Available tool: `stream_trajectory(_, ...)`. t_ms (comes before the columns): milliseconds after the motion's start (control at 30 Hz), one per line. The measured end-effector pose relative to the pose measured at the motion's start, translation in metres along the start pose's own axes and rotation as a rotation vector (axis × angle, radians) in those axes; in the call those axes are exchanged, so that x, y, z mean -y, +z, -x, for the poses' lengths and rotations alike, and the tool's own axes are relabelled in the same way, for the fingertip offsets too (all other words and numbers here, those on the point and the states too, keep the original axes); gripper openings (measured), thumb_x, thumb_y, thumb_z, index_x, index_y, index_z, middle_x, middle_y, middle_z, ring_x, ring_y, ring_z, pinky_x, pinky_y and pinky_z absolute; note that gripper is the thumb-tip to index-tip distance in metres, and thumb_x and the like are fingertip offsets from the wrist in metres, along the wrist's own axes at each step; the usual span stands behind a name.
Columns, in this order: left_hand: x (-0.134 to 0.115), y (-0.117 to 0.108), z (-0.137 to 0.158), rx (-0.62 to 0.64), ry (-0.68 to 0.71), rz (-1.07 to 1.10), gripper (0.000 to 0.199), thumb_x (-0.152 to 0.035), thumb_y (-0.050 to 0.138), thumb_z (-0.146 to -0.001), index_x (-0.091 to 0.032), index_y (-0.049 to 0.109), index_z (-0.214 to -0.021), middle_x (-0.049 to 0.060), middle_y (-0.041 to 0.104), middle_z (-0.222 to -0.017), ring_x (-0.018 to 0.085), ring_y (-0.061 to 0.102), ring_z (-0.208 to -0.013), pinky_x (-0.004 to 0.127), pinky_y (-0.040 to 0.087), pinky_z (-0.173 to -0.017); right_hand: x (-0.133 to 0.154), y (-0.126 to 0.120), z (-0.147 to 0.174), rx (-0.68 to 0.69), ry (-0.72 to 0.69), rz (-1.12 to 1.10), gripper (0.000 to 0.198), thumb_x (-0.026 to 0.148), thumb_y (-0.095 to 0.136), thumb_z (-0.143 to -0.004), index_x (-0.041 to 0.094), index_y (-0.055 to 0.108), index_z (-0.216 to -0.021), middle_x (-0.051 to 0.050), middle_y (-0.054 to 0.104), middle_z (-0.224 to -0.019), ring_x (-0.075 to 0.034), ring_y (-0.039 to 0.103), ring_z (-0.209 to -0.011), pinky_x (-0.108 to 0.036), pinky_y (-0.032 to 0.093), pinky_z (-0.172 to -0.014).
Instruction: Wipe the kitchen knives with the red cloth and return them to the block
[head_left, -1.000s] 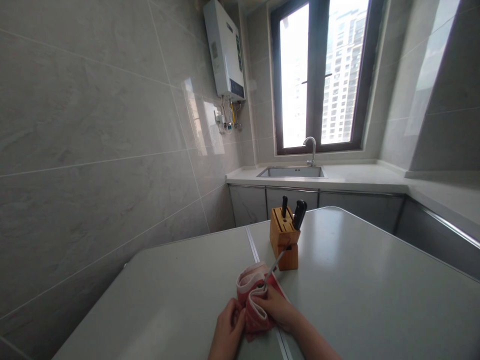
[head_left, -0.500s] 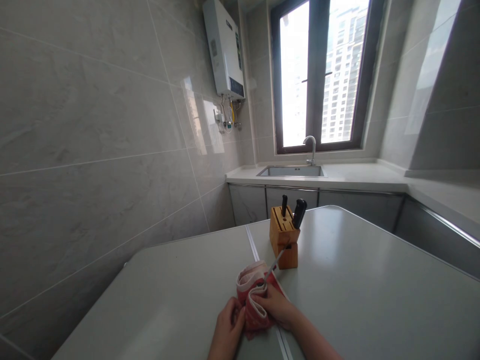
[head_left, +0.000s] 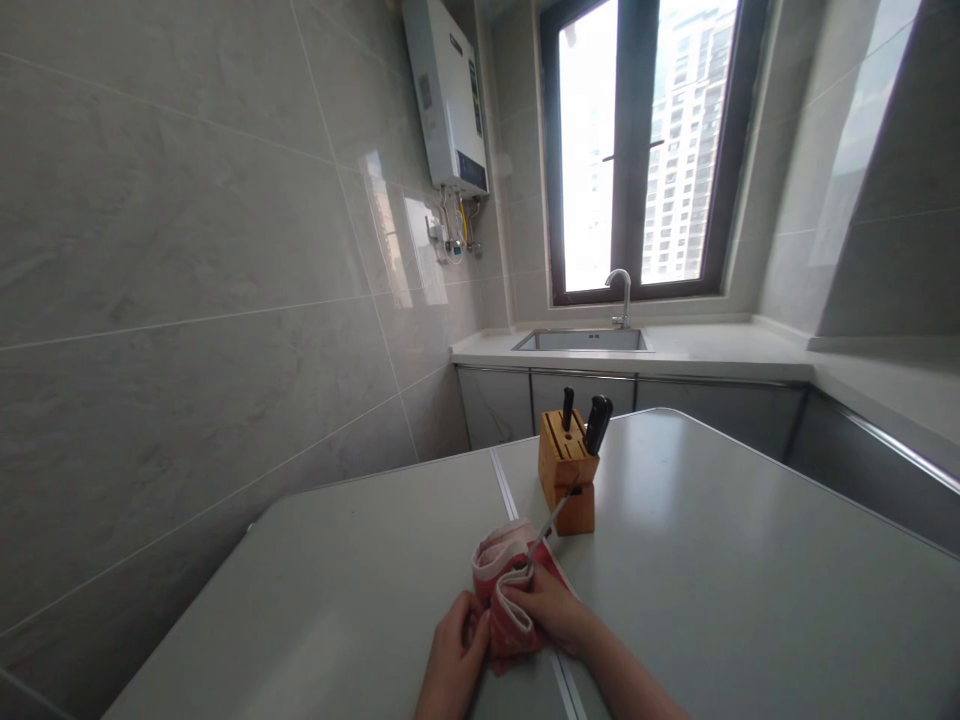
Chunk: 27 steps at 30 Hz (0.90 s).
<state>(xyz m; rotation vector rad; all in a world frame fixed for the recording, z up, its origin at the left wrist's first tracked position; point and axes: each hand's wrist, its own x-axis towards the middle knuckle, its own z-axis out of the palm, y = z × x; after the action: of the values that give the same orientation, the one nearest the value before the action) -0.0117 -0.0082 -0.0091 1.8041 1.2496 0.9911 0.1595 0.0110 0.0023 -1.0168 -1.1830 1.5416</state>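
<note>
Hands point(head_left: 553, 608) were both pinched onto a bunched red-and-pink cloth point(head_left: 514, 640) on the tabletop point(head_left: 337, 580), skinny metal blade or rod point(head_left: 550, 525) poking out toward a wooden knife block point(head_left: 556, 468), sink point(head_left: 577, 341) way back.

The left hand point(head_left: 459, 630) and right hand point(head_left: 553, 606) are close together, with bent fingers point(head_left: 525, 599). The right arm point(head_left: 619, 672) slants in leftward.

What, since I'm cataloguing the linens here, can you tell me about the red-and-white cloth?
The cloth looks like soft, towel-like fabric, pinkish red with pale edging. It is bunched into loose folds on the pale table, over its metallic strip. The left hand holds its near left side, the right hand its right; a slender metal blade emerges among its folds.
</note>
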Motion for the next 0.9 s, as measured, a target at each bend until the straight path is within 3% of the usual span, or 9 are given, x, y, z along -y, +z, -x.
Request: stream_trajectory(900,-0.0003,-0.0001,-0.0012,0.0,0.005,-0.004,0.027,-0.042,0.044,-0.087,-0.019,0.047,-0.072,-0.003,0.048,-0.064,0.014,0.044,-0.061,0.022,0.036,-0.059,-0.0054,-0.0023,-0.0038,0.008,-0.021,0.025,0.048,0.041,0.07,-0.066,0.015,0.06,-0.104,-0.01,0.068,-0.103,-0.026,0.061,-0.098,-0.04,0.046,-0.089)
